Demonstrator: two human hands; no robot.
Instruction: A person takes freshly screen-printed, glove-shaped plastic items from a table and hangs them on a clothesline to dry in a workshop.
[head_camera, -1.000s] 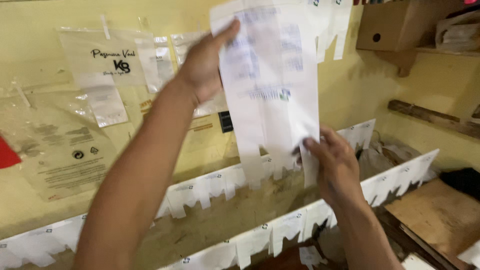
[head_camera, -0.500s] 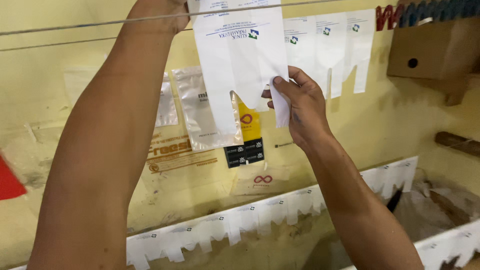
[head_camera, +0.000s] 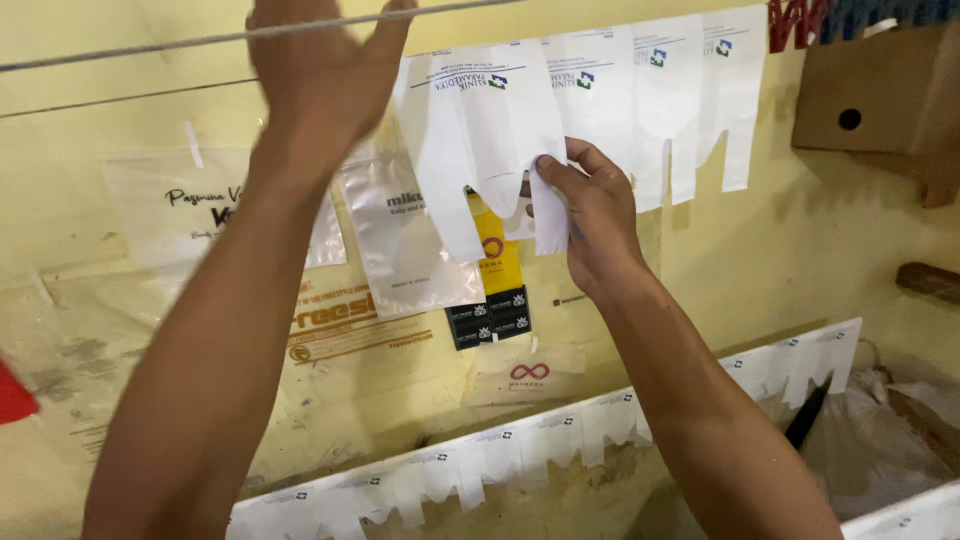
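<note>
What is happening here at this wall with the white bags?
A person is hanging a white plastic bag on a line stretched along the yellow wall. The left hand is raised at the line, by the bag's top edge. The right hand pinches the bag's lower part between its fingers. More white bags already hang in a row to the right, and another row hangs lower down.

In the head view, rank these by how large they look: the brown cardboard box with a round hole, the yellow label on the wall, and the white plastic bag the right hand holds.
1. White plastic bag
2. Brown cardboard box, though the frame crops it
3. Yellow label, partly hidden
</note>
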